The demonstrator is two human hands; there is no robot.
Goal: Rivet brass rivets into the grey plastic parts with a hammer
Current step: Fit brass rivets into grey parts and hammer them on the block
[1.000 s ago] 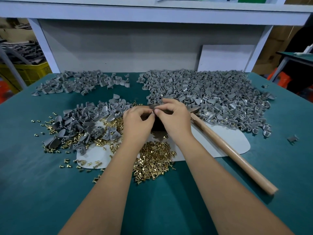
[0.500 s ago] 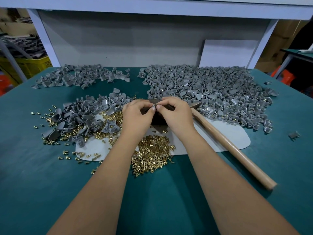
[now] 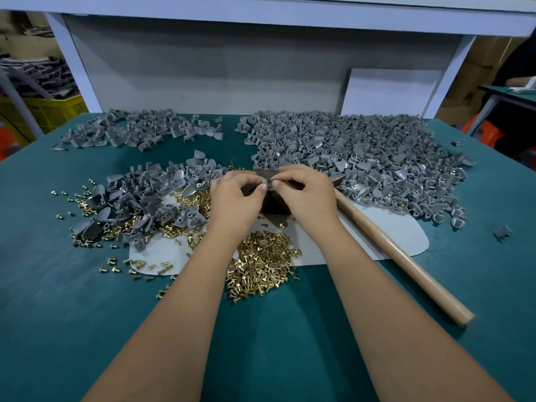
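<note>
Both hands meet over a dark metal block [image 3: 272, 203] at the middle of the green bench [image 3: 58, 300]. The left hand [image 3: 236, 198] and the right hand [image 3: 307, 195] have their fingers curled, thumb tips nearly touching, and together they pinch something small on top of the block; it is too small to make out. The hammer [image 3: 400, 256] lies untouched at 3 o'clock of the right hand, its wooden handle running toward 4 o'clock across a pale mat [image 3: 406, 236]. Loose brass rivets [image 3: 261, 262] are heaped at 6 o'clock of the hands, between the forearms. Grey plastic parts [image 3: 362, 158] form a large pile at 1 o'clock, a smaller pile [image 3: 139, 198] mixed with rivets lies at 9 o'clock, and a third [image 3: 136, 132] at 11 o'clock.
</note>
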